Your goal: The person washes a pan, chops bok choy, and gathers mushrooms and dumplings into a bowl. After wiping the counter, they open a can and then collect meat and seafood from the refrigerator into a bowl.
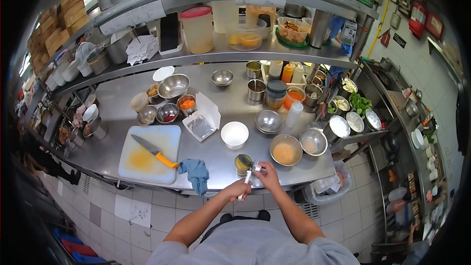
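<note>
Gripping the white tool (248, 176) in our left hand (237, 189), we are wrapping our fingers around its slim handle, while our right hand (268, 176) is pinching a small pale piece (257, 166) near its dark head. We are not managing to tell whether that piece is part of the tool.

Just beyond the hands, at the near edge of the steel table (223, 105), the tin (242, 163) is standing as a short round cylinder with something yellowish showing at its top. We are judging it fairly weighty for its size, stiff-walled and perhaps slick if wet, with its sides offering the safest hold and its rim possibly sharp. The tool we are expecting to be light and rigid, best taken low on the smooth handle, away from the head.

Around this, textures are varying: the blue cloth (196, 173) is lying crumpled and soft to the left, beside the flat, stained board (147, 164) bearing the orange-handled knife (153, 150). A glossy white bowl (234, 135) is sitting farther away, and a rounded metal bowl (286, 150) is holding a pale orange mix on the right.
</note>
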Demonstrator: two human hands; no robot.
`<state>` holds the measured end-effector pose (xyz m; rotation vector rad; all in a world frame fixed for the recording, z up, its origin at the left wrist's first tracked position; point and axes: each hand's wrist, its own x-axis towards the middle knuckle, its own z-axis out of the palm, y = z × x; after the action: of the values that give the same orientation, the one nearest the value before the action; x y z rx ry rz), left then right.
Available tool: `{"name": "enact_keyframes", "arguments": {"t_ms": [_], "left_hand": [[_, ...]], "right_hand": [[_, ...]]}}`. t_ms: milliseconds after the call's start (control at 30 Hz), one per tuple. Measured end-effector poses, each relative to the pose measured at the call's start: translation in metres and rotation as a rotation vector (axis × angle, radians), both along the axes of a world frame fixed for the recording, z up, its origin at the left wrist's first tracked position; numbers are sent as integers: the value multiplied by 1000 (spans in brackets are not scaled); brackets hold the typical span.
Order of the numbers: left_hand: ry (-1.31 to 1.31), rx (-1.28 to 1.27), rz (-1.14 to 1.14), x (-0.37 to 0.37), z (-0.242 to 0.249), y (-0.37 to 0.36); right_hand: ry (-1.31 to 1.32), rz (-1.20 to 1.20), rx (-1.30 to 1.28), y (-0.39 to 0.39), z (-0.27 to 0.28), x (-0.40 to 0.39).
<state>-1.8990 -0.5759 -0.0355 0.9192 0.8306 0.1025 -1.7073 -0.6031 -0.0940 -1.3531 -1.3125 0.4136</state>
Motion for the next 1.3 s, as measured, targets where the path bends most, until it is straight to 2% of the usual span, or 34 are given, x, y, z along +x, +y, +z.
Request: {"name": "enact_keyframes", "arguments": {"t_ms": [33,133,233,267,367,400,500,567,633,667,700,800,867,967,1000,1100,1133,1233,1267,1300], "left_hand": [[-5,-31,-1,1,1,-1],[-2,-40,-26,2,3,-2],[57,129,-97,10,-1,-7],[89,226,-140,10,-7,-5],[91,252,-106,10,-8,-4],[63,211,-87,9,-6,-2],[-4,167,-89,5,-26,10],[-8,147,-58,4,-29,9],[-188,223,-54,9,-42,7],[-242,232,-126,6,-16,5],[-63,218,-2,9,-35,2],[-203,-69,8,4,-27,6],[-346,-161,-7,5,-26,8],[-371,-136,93,14,-26,5],[-398,-129,-17,12,-45,13],[-386,-63,126,29,-33,1],[-427,-85,69,29,-25,0],[-380,71,-23,42,-43,1],[-316,190,-97,40,-19,2],[-308,323,-144,38,-1,6]], "right_hand": [[-90,13,32,-5,14,-1],[-41,36,-432,3,11,16],[892,-27,-493,15,6,-1],[1085,-12,-604,15,6,1],[1180,104,-661,12,5,6],[1150,52,-618,9,8,2],[783,-91,-437,-3,14,-9],[610,-45,-523,-18,13,-11],[647,252,-777,-34,33,-19],[635,276,-864,-39,40,-29],[692,278,-874,-42,46,-35],[881,300,-847,-37,53,-41],[829,323,-860,-34,67,-45],[671,327,-914,-29,66,-41],[605,320,-937,-28,63,-37],[-273,57,-622,-49,61,-44],[-199,23,-770,-53,69,-45],[50,-20,-424,-65,49,-42],[79,-79,-464,-69,47,-35],[240,-61,-442,-66,51,-24]]}}
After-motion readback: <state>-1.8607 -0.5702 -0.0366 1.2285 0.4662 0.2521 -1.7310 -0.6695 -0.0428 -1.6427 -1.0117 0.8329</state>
